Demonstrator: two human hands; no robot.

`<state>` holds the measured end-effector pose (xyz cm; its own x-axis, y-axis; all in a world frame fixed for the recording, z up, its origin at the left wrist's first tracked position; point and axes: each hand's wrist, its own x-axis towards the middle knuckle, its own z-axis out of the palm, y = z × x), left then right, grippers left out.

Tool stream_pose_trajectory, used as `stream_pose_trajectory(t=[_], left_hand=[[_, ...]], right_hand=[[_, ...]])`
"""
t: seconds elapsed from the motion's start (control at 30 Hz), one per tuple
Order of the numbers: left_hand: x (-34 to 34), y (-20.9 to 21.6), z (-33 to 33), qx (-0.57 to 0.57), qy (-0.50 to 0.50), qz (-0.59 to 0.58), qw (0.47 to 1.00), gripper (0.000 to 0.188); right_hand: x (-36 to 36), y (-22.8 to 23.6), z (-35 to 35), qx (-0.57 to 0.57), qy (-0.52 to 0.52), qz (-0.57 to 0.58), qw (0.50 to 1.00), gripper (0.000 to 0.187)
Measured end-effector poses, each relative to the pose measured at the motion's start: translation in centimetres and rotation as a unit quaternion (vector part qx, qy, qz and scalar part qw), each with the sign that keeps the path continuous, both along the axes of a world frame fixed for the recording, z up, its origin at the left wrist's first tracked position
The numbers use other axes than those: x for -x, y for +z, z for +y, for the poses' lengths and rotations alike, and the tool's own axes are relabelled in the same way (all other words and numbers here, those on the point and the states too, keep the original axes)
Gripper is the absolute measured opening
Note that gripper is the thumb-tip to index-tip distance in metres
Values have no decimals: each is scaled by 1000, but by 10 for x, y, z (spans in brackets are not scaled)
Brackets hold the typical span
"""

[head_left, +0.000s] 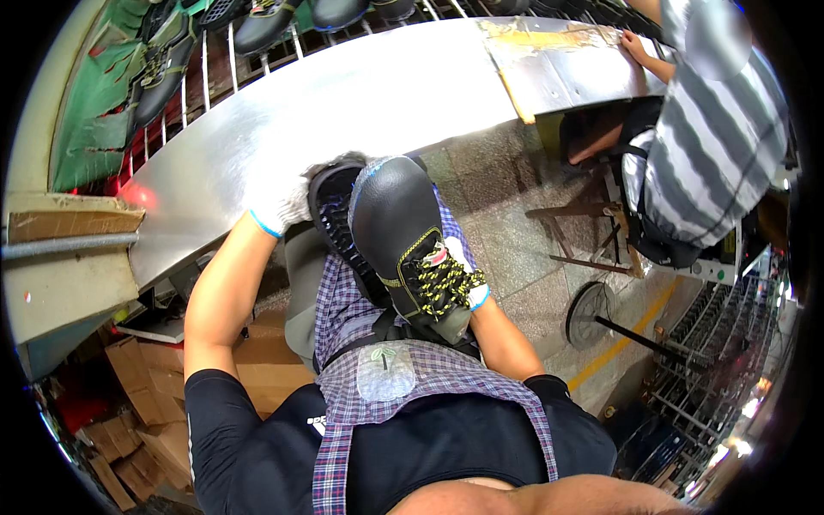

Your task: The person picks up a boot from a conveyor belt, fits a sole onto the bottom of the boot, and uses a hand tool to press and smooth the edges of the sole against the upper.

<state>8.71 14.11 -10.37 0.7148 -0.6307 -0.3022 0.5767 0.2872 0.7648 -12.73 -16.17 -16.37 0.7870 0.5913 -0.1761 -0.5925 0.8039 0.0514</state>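
Observation:
Two black work shoes are held over my lap. The left shoe (pixel 341 230) shows its ridged black sole, and its lower part is covered by the other shoe. My left hand (pixel 286 199), in a white knit glove with a blue cuff, grips its outer edge; the fingertips are hidden. The right shoe (pixel 396 206) has a smooth rounded toe, yellow stitching and black-and-yellow laces. My right hand (pixel 469 273), gloved the same way, holds this shoe from its right side, with most fingers behind it. The shoes overlap closely.
A shiny metal bench (pixel 412 81) curves ahead of me. Beyond it, more black shoes (pixel 262 27) rest on a rack of metal bars. At the right, a person in a striped shirt (pixel 721 146) sits with one hand on the bench. Cardboard boxes (pixel 266 365) lie at lower left.

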Motion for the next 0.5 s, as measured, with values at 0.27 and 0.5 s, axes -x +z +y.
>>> stream_pose_trajectory(t=[0.27,0.5], left_hand=[[31,-46,33,92,134,170,972,47],[11,6,27,129,152,135,971,44]], right_hand=[[-19,53,4,291,122,6,949,30],[-22,56,5,345,150,-76,923,31]])
